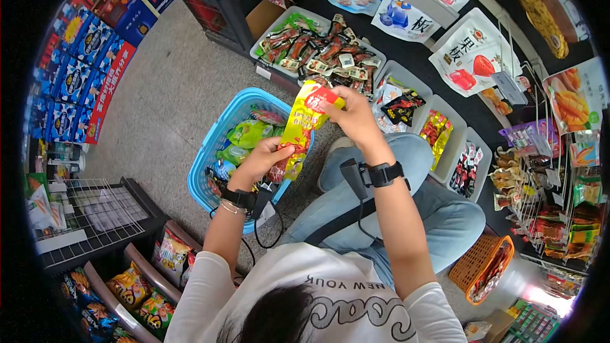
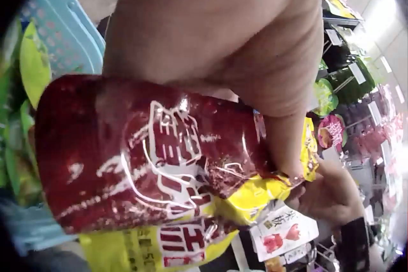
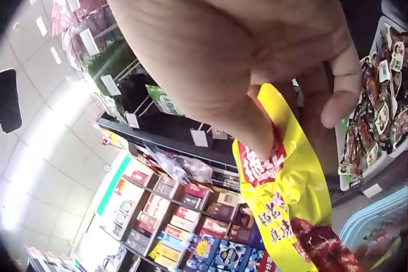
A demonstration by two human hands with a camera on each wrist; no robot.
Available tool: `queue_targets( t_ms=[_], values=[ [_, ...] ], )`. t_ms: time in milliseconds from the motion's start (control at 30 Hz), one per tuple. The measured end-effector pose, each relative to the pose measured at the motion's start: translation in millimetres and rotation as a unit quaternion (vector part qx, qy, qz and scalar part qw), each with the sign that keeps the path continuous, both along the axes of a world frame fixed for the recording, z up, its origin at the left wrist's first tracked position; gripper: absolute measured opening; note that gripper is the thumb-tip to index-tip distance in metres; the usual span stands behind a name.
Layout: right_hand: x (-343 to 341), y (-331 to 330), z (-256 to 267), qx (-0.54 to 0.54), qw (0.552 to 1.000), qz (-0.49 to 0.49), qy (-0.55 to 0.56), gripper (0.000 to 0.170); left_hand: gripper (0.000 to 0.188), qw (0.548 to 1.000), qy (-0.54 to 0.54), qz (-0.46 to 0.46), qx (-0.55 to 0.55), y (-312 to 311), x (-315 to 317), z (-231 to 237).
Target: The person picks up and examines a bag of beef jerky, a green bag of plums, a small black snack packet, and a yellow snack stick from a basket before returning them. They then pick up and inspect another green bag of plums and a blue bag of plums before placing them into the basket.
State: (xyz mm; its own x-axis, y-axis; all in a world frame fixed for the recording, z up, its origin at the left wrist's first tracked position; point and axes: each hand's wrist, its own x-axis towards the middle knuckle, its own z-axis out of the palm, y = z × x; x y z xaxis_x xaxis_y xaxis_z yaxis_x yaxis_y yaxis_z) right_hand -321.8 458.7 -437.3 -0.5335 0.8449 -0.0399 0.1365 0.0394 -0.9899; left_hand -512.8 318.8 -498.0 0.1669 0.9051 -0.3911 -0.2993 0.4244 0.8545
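Note:
A yellow snack packet [image 1: 302,128] with red and dark printing is held up over the right side of a blue basket [image 1: 202,152]. My right hand [image 1: 358,116] pinches its upper end, thumb on the printed face. Lower down, my left hand [image 1: 259,160] holds the packet's other end together with a dark red glossy packet [image 2: 146,151] with white lettering. In the left wrist view the dark red packet overlaps the yellow one. Several green and other colourful packets [image 1: 246,133] lie inside the basket.
Beyond the hands, a grey bin [image 1: 259,51] holds many small wrapped snacks. More grey bins [image 1: 427,113] run to the right, under hanging bags [image 1: 467,57]. An orange basket [image 1: 473,260] stands on the right. Wire shelving [image 1: 95,216] and chip bags are at left.

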Motion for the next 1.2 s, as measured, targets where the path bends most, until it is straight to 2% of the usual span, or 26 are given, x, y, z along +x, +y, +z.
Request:
queue_targets(
  t_ms=[33,67,100,167,300,467,600,733,800,867,900,967,1000,1033,1133,1200],
  values=[
    [-2,-8,1,-0.066,0.995,-0.038,0.071,0.025,0.025,0.999,-0.005,0.036,0.003,-1,11,12],
    [-3,-17,1,-0.131,0.978,-0.076,0.142,0.027,0.025,0.998,-0.030,0.062,-0.003,-1,17,11],
    [0,-24,0,-0.143,0.977,-0.051,0.150,0.032,0.025,0.995,-0.055,0.087,-0.009,-1,20,8],
    [5,-39,-19,-0.201,0.974,-0.004,0.107,0.029,0.024,0.982,-0.102,0.160,-0.011,-2,34,10],
    [12,-61,-33,-0.294,0.951,0.010,0.097,0.028,0.025,0.981,-0.079,0.176,-0.013,-5,43,8],
    [25,-62,-26,-0.280,0.950,0.040,0.129,0.025,0.028,0.985,-0.069,0.158,-0.017,-7,52,17],
    [31,-64,-12,-0.274,0.948,0.007,0.160,0.021,0.041,0.986,-0.002,0.144,0.081,4,67,35],
    [32,-70,-11,-0.112,0.966,-0.063,0.223,0.017,0.046,0.975,0.095,0.135,0.145,16,86,53],
    [38,-77,4,-0.034,0.978,-0.119,0.167,0.016,0.046,0.970,0.141,0.111,0.161,20,95,59],
    [47,-86,41,0.019,0.980,-0.160,0.121,0.018,0.049,0.988,0.077,0.054,0.125,23,108,76],
    [56,-89,50,0.025,0.977,-0.174,0.123,0.024,0.048,0.990,-0.003,0.055,0.130,26,120,88],
    [78,-89,60,0.180,0.964,-0.193,0.030,0.025,0.046,0.983,-0.144,0.038,0.104,31,138,116],
    [90,-89,64,0.254,0.946,-0.201,-0.019,0.025,0.043,0.985,-0.142,0.039,0.088,35,145,123],
    [101,-91,66,0.267,0.942,-0.203,-0.025,0.024,0.042,0.982,-0.170,0.028,0.075,39,152,122],
    [134,-96,76,0.185,0.954,-0.232,-0.026,0.023,0.040,0.975,-0.218,-0.027,0.044,51,174,106],
    [157,-97,68,0.167,0.957,-0.239,-0.013,0.033,0.041,0.974,-0.216,-0.049,0.043,54,194,105]
  ],
)
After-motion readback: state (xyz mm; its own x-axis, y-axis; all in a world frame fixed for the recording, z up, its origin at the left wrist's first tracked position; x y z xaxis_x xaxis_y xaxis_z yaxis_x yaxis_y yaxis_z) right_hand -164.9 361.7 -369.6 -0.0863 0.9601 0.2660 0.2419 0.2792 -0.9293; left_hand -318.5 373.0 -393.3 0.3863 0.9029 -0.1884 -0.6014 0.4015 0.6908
